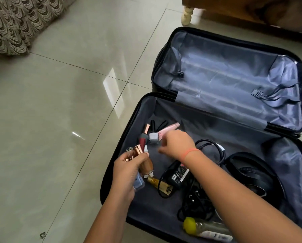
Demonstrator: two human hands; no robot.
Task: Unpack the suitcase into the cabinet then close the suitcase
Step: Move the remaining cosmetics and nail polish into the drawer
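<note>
While the left hand (127, 171) clutches cosmetic bottles (145, 162), the grey bottle (153, 137) sits just left of the fingers of the nearer right hand (178, 144), too blurred to judge.

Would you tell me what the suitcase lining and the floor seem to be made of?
Lining: thin grey fabric, probably polyester, with a satin sheen; it creases and wrinkles. Floor: glazed tile, likely ceramic; glossy reflections, straight grout lines.
</note>
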